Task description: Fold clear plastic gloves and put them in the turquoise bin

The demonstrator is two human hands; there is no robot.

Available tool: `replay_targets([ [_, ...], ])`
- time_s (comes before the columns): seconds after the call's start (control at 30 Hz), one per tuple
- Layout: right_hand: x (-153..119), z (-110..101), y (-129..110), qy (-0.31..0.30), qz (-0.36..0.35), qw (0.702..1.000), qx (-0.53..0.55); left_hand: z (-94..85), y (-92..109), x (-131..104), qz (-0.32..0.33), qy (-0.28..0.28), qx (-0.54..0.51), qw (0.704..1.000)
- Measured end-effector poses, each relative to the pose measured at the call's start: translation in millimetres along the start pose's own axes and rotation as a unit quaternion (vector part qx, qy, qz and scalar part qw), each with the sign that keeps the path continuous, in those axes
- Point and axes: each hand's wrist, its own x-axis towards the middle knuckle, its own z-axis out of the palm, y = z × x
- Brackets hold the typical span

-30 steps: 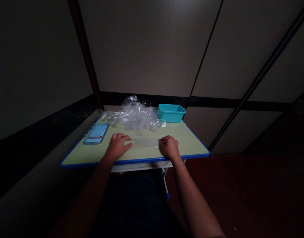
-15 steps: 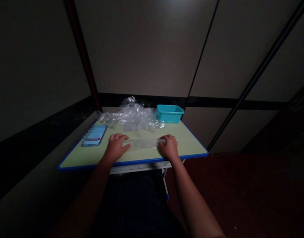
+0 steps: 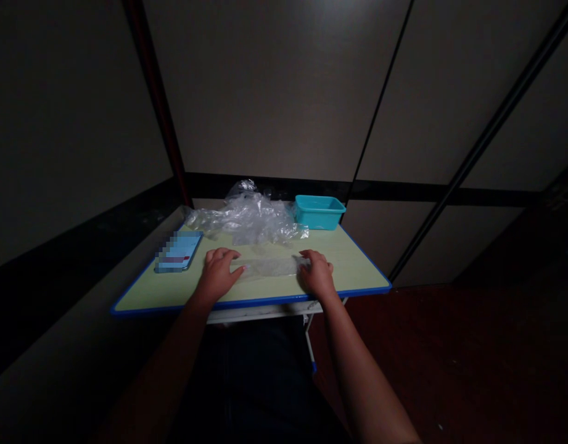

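At a pale green table with a blue edge (image 3: 353, 271), seen from the head camera, a person's two bare hands flank a flat strip of clear plastic film (image 3: 272, 267) lying near the front edge. The left hand (image 3: 219, 272), thumb and fingers spread apart, rests at the strip's left end; the right hand (image 3: 319, 272) curves over its right end, where the film bunches up, though whether it is pinched cannot be told. Behind them sits a crumpled heap of clear plastic (image 3: 253, 217), just beside a turquoise rectangular plastic bin (image 3: 318, 217). A phone with a partly pixelated screen (image 3: 191, 250) lies at left.
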Motion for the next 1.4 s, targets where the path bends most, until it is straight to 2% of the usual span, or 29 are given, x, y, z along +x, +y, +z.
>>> replay_targets([
  [0.13, 0, -1, -1, -0.017, -0.009, 0.999, -0.025, -2.2, 2, 0, -0.003, -0.006, 0.006, 1.0],
  [0.33, -1, -2, -2, -0.007, 0.003, 0.999, -0.033, -2.4, 4, -1, -0.014, -0.005, 0.007, 1.0],
  [0.53, 0, 1, -3, -0.031, 0.001, 0.998, -0.057, -2.0, 5, -1, -0.056, 0.059, 0.001, 0.997],
  [0.63, -1, 3, -5, -0.06, -0.01, 0.994, -0.096, -1.5, 6, -1, -0.076, 0.072, 0.006, 0.995],
  [0.8, -2, 2, -10, -0.12, -0.023, 0.978, -0.167, -2.4, 14, -2, -0.101, 0.044, 0.032, 0.993],
  [0.93, -1, 1, -11, -0.146, -0.018, 0.974, -0.171, -2.7, 22, -3, -0.079, 0.01, 0.044, 0.996],
  [1.27, 0, 1, -8, -0.127, 0.024, 0.981, -0.146, -1.6, 30, -2, -0.046, -0.041, 0.048, 0.997],
  [1.4, 0, 0, -10, -0.125, 0.031, 0.983, -0.135, -4.1, 28, -2, -0.051, -0.037, 0.043, 0.997],
])
